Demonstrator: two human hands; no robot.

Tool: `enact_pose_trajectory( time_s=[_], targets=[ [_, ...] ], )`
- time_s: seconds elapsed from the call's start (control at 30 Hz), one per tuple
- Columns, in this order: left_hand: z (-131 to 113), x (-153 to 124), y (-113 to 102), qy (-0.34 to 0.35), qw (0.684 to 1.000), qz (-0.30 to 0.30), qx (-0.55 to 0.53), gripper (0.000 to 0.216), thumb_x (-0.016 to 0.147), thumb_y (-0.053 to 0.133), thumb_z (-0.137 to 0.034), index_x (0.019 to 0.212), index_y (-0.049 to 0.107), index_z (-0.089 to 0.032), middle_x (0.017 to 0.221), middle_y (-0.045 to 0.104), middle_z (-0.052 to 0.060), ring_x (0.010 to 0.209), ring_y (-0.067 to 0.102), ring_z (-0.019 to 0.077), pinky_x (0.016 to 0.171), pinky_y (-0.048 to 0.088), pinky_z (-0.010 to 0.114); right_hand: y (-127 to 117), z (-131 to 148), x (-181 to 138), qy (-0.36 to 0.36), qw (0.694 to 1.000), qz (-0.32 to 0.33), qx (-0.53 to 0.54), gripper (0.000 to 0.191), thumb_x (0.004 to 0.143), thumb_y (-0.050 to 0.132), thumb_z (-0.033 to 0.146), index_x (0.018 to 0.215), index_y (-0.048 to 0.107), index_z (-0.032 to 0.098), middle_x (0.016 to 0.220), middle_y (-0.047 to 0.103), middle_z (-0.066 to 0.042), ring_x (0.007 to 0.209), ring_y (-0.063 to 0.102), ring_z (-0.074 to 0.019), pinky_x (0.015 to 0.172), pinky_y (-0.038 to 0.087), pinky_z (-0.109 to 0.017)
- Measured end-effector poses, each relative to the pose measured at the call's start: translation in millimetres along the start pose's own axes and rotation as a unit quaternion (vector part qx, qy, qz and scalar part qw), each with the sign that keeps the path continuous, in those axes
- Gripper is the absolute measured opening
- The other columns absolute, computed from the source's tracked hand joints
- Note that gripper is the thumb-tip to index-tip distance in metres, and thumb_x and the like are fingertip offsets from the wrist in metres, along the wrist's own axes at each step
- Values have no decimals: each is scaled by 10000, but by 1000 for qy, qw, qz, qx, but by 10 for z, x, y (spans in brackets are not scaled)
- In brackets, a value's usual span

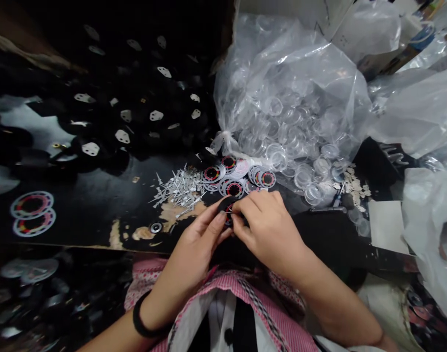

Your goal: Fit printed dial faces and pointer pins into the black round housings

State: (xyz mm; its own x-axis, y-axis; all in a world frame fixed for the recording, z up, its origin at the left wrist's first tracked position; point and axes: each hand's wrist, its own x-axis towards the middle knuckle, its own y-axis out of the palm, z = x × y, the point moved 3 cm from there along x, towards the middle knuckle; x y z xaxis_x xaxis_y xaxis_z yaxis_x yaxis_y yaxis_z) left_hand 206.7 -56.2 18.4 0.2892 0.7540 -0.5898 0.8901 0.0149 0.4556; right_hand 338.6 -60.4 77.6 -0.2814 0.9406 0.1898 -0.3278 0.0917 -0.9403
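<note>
My left hand (199, 242) is closed around a small round black gauge (228, 208) with a red-marked dial face, held just above the table's front edge. Against that face, the fingertips of my right hand (269, 227) are pinched together; whatever sits between them is hidden. Just beyond my hands lie stacks of printed dial discs (233, 187), black in the middle with coloured rings. Left of these is a heap of thin grey pointers (181, 189). One small ring-shaped part (156, 228) rests near the edge, left of my left hand.
A clear plastic bag (292, 73) spills transparent round covers (313, 193) at the back right. Black parts with pale metal plates (91, 148) are piled back left. Two larger dials (33, 222) lie far left. A tweezer-like tool (328, 210) and white card (388, 226) are to the right.
</note>
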Motion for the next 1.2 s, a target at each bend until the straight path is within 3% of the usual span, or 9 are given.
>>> enact_pose_trajectory(
  time_s=[0.23,0.43,0.5,0.6,0.7,0.8,0.97,1.1,1.2],
  targets=[
    [67,35,18,-65,994,-12,-82,366,570,937,-414,865,787,-258,910,804,18,999,741,279,801,632,303,40,35,75,68,996,26,48,140,923,493,171,851,611,159,840,672,-64,801,576,-204,773,398,-347],
    [58,70,4,-13,999,-25,-45,361,711,863,-406,1042,768,-300,1176,762,6,1231,637,272,930,592,298,-12,-140,124,132,970,73,191,96,910,582,166,825,624,182,784,662,3,709,577,-139,692,421,-272],
    [26,65,8,-1,999,-21,-38,379,713,860,-421,1047,765,-268,1220,739,21,1244,622,273,942,591,308,-51,-397,146,158,962,15,221,97,932,594,223,855,644,193,814,673,1,746,606,-138,719,446,-262],
    [5,48,34,-4,999,-11,-50,349,741,842,-410,1024,759,-224,1183,737,41,1172,653,264,949,598,359,-61,-869,171,279,950,-110,87,222,901,661,289,1085,660,165,1102,676,-116,1011,636,-254,889,468,-398],
    [35,41,54,-35,998,3,-56,298,727,859,-364,951,761,-193,1038,760,48,1049,702,248,898,620,371,49,-1141,189,308,947,-89,9,467,857,698,262,1288,599,115,1284,608,-217,1162,597,-364,972,439,-545],
    [69,56,41,-53,997,13,-57,253,717,867,-342,873,756,-176,981,769,50,964,727,228,843,630,331,70,-1223,129,276,952,-126,44,365,909,562,208,1257,636,125,1233,667,-197,1149,626,-317,996,460,-516],
    [52,91,31,-57,995,23,-77,235,822,782,-371,955,754,-179,1063,769,70,1024,711,213,921,602,338,-93,-1052,-64,281,919,-237,143,346,947,508,247,1246,658,159,1075,710,-119,948,667,-215,885,535,-394],
    [-11,83,88,-69,992,32,-104,244,907,677,-417,1010,767,-215,1124,769,63,1020,718,195,907,598,307,17,-518,-72,201,909,-92,353,356,952,565,248,1296,642,202,923,696,-42,796,656,-156,772,559,-311],
    [-62,83,96,-19,996,43,-80,251,850,741,-430,1017,776,-245,1155,764,40,1043,713,201,893,590,279,70,-185,-83,140,939,-55,308,365,971,548,214,1323,638,251,1097,639,-76,993,628,-178,921,531,-364]
  ],
)
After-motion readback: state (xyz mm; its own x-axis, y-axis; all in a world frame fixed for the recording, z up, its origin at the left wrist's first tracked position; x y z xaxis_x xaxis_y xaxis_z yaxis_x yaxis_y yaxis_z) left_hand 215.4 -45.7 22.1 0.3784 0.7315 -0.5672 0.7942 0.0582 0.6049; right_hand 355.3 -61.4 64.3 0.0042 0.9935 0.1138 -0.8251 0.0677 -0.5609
